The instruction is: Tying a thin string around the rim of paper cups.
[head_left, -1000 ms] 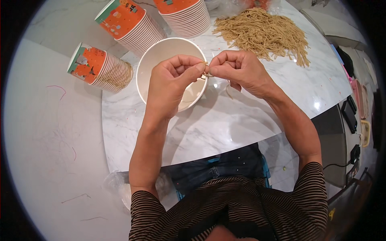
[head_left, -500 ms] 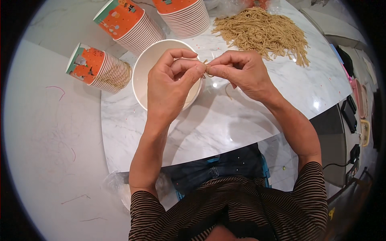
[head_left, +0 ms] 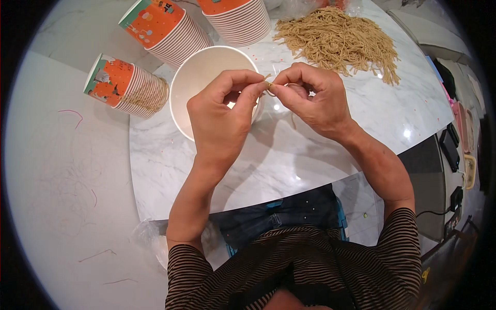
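My left hand (head_left: 219,119) pinches a thin tan cord (head_left: 268,88) between thumb and fingertips, above the right rim of a white paper tub (head_left: 188,72). Thumb and index finger of my right hand (head_left: 323,101) close on the same cord from the right, so the fingertips of both hands almost touch. The cord seems looped or knotted there, but it is too small to make out. A loose end (head_left: 293,121) hangs below my right hand. Farther back on the right, a heaped pile of similar tan cords (head_left: 338,44) lies on the marble-patterned table (head_left: 320,160).
Stacks of orange and green paper tubs (head_left: 178,39) lean at the back left. A smaller tub stack (head_left: 126,88) has tan strands around its side. Clear plastic bags (head_left: 299,8) lie behind the pile. A white wall (head_left: 57,170) borders the table's left.
Both hands have shifted slightly, staying fingertip to fingertip on the cord. My left index finger has come down closer to the thumb. The cord's loose end below my right hand has swung a little.
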{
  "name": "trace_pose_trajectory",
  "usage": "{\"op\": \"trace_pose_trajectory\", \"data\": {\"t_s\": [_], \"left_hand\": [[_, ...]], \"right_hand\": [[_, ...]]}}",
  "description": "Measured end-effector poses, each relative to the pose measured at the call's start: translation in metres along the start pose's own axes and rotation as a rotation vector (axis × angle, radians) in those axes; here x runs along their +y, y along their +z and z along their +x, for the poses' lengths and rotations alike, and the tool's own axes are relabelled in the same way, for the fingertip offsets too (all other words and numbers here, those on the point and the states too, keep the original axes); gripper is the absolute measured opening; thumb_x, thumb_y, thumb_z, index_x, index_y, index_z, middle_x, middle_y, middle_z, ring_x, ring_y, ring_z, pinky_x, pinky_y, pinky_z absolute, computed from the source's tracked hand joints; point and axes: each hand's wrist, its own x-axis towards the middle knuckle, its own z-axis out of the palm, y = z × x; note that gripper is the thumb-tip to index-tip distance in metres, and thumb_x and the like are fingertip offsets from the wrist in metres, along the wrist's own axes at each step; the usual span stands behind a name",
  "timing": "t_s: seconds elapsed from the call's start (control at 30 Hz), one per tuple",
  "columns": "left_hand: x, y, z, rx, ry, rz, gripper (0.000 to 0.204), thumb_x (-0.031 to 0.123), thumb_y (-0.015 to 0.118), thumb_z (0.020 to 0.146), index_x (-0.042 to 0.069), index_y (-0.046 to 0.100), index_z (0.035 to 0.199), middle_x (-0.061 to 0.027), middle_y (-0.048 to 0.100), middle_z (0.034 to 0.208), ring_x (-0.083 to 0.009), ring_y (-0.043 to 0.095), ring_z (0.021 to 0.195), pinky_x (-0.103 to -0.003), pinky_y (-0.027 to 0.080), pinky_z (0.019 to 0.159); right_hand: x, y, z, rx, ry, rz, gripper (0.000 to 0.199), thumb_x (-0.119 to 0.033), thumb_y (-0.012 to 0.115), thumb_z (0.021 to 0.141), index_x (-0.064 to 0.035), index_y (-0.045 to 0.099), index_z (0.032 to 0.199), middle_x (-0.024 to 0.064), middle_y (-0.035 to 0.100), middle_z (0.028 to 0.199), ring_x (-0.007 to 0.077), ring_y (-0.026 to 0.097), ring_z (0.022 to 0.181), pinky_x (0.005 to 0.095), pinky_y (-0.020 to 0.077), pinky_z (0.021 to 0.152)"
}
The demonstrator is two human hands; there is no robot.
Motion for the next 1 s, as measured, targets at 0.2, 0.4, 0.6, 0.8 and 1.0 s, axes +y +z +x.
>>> {"op": "trace_pose_trajectory", "data": {"t_s": [0.2, 0.4, 0.6, 0.8, 1.0], "left_hand": [[-0.007, -0.002, 0.001, 0.011, 0.312, 0.316, 0.012, -0.003, 0.073, 0.088, 0.001, 0.074, 0.099, -0.0079, 0.075, 0.088, -0.0183, 0.072, 0.076, -0.03, 0.056, 0.068], [-0.005, -0.002, 0.001, -0.023, 0.511, 0.545, 0.007, -0.002, 0.07, 0.091, -0.001, 0.067, 0.098, -0.0084, 0.071, 0.084, -0.0202, 0.066, 0.067, -0.034, 0.052, 0.063], [0.011, -0.018, 0.01, -0.364, -0.23, 0.043, 0.012, 0.008, 0.063, 0.101, -0.004, 0.065, 0.097, -0.0042, 0.067, 0.085, -0.0094, 0.059, 0.073, -0.027, 0.048, 0.064], [0.009, -0.025, 0.018, -0.459, -0.353, -0.165, 0.019, 0.014, 0.065, 0.102, -0.005, 0.067, 0.1, -0.0012, 0.065, 0.081, -0.0075, 0.056, 0.07, -0.024, 0.046, 0.066], [0.003, -0.031, 0.026, -0.526, -0.411, -0.249, 0.021, 0.019, 0.066, 0.102, -0.001, 0.07, 0.101, -0.0001, 0.069, 0.089, -0.0048, 0.06, 0.081, -0.023, 0.048, 0.075]], "right_hand": [[0.002, 0.001, -0.001, -0.014, -0.02, 0.015, 0.008, -0.006, 0.076, 0.09, -0.0014, 0.074, 0.096, -0.0068, 0.046, 0.061, 0.0028, 0.041, 0.057, 0.0235, 0.0358, 0.052], [0.0, -0.003, -0.001, -0.07, -0.021, 0.004, 0.006, -0.004, 0.074, 0.091, -0.0012, 0.071, 0.096, -0.0076, 0.051, 0.066, 0.0017, 0.041, 0.059, 0.0227, 0.0345, 0.054], [0.0, -0.004, -0.001, -0.113, 0.099, 0.097, 0.01, -0.008, 0.072, 0.092, 0.0005, 0.069, 0.096, -0.0083, 0.043, 0.06, 0.0013, 0.038, 0.056, 0.0234, 0.0324, 0.051], [-0.002, -0.002, 0.0, -0.11, 0.146, 0.169, 0.01, -0.005, 0.07, 0.091, -0.0015, 0.068, 0.1, -0.0092, 0.041, 0.064, 0.0009, 0.036, 0.058, 0.023, 0.0306, 0.053], [0.004, -0.004, -0.001, -0.111, 0.081, 0.135, 0.01, -0.003, 0.069, 0.09, -0.0026, 0.07, 0.1, -0.01, 0.038, 0.064, 0.0009, 0.034, 0.058, 0.0229, 0.0291, 0.053]]}}
